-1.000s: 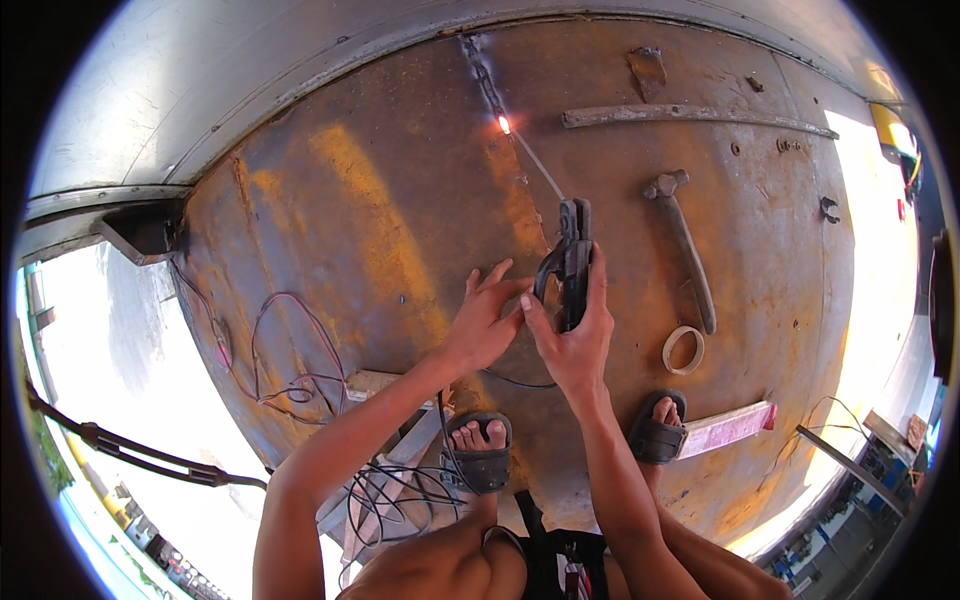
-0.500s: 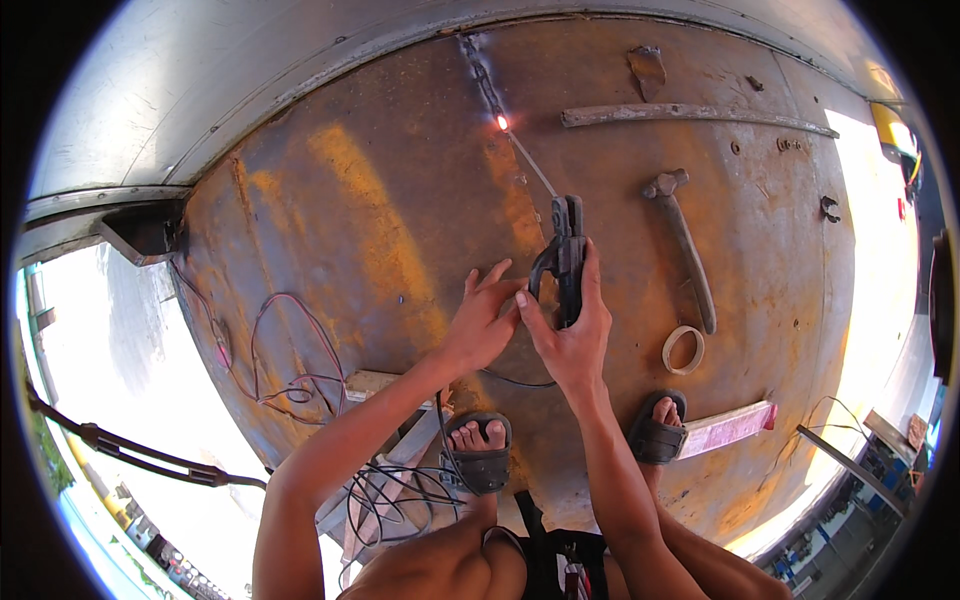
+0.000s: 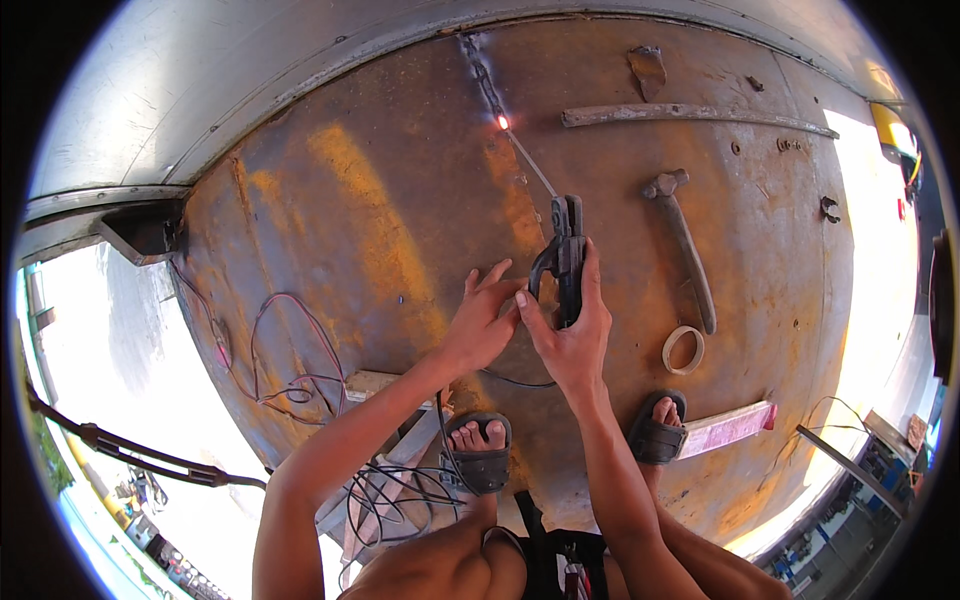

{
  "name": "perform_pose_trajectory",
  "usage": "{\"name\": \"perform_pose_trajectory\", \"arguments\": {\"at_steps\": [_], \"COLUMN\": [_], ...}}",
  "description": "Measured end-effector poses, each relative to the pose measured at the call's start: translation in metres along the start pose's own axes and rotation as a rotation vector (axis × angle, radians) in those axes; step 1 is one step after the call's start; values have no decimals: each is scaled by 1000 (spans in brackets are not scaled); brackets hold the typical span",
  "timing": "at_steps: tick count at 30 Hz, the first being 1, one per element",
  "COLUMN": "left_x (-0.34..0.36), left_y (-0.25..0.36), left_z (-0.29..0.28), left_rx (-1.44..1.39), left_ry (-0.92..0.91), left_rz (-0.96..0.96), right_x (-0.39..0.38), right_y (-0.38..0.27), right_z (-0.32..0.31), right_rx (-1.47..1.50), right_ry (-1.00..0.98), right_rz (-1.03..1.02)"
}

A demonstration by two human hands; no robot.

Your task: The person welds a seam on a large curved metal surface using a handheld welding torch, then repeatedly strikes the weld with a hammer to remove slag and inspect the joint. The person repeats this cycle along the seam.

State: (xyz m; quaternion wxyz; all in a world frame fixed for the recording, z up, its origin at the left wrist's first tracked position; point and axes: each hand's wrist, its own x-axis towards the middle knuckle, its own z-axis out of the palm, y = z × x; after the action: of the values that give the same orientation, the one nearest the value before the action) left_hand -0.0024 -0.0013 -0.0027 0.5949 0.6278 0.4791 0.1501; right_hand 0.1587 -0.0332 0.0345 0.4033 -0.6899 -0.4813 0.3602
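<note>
A black electrode holder (image 3: pixel 568 260) is gripped in my right hand (image 3: pixel 578 345), with a thin rod (image 3: pixel 534 165) clamped at its upper end. The rod runs up to a small glowing spot (image 3: pixel 503 121) at the lower end of a dark, rough seam (image 3: pixel 482 75) on the rusty metal plate (image 3: pixel 370 220). My left hand (image 3: pixel 485 325) is just left of the holder, fingers spread, with fingertips at or very near its lever. A hammer (image 3: pixel 682 240) lies to the right, above a tan ring (image 3: pixel 682 350).
A long bar (image 3: pixel 690 115) lies across the upper right. Cables (image 3: pixel 395 490) tangle beside my sandalled feet (image 3: pixel 475 465), with looped thin wires (image 3: pixel 280 340) at left. A pink-white strip (image 3: pixel 725 430) lies lower right. A pale metal wall (image 3: pixel 230 75) edges the plate.
Compared with one second ago, my right hand, the holder and the rod have shifted slightly up and to the left. Little differs from half a second ago.
</note>
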Motion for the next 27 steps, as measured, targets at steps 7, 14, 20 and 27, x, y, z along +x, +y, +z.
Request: {"name": "perform_pose_trajectory", "arguments": {"at_steps": [7, 14, 20, 27], "left_x": [-1, -1, 1, 1], "left_y": [2, 0, -3, -1], "left_z": [1, 3, 3, 3], "left_rx": [-7, 12, 0, -10], "left_ry": [26, 36, 14, 26], "left_rz": [1, -5, -12, -8], "right_x": [1, 1, 1, 1], "right_y": [2, 1, -2, 1], "right_z": [1, 0, 1, 0], "right_rx": [-12, -5, 7, 1], "right_ry": [5, 2, 5, 1], "right_rz": [-19, -7, 3, 3]}}
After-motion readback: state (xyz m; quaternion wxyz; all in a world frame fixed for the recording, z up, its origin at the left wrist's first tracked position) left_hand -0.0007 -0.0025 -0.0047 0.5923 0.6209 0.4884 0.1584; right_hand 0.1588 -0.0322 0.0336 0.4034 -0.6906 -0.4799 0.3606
